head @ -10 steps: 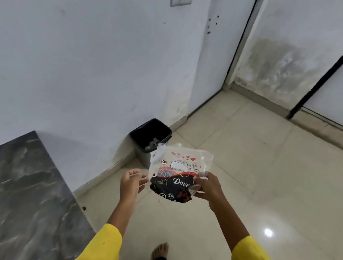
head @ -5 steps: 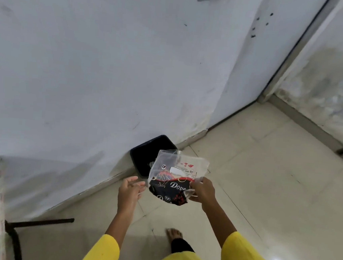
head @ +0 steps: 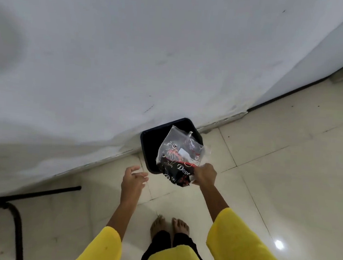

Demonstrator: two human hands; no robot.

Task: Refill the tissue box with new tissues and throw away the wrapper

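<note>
Right hand (head: 205,174) pinches near right edge of wrapper (head: 179,158), fingers closed on plastic. Wrapper crumpled, clear and dark print, hanging above open black bin (head: 151,136). Bin on floor against far white wall (head: 131,53). Left hand (head: 133,181) empty, fingers loosely spread, just left of wrapper, not touching. Yellow sleeves (head: 237,239), bare feet (head: 169,226) on pale tile floor (head: 288,160). Black table leg (head: 16,220) at near left.

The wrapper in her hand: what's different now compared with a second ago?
The person has walked up to the black bin by the wall, and the right hand has carried the wrapper forward until it hangs over the bin's opening. The grey table has dropped out of view. Unchanged: the right hand still pinches the wrapper, and the left hand stays open and empty beside it.
</note>
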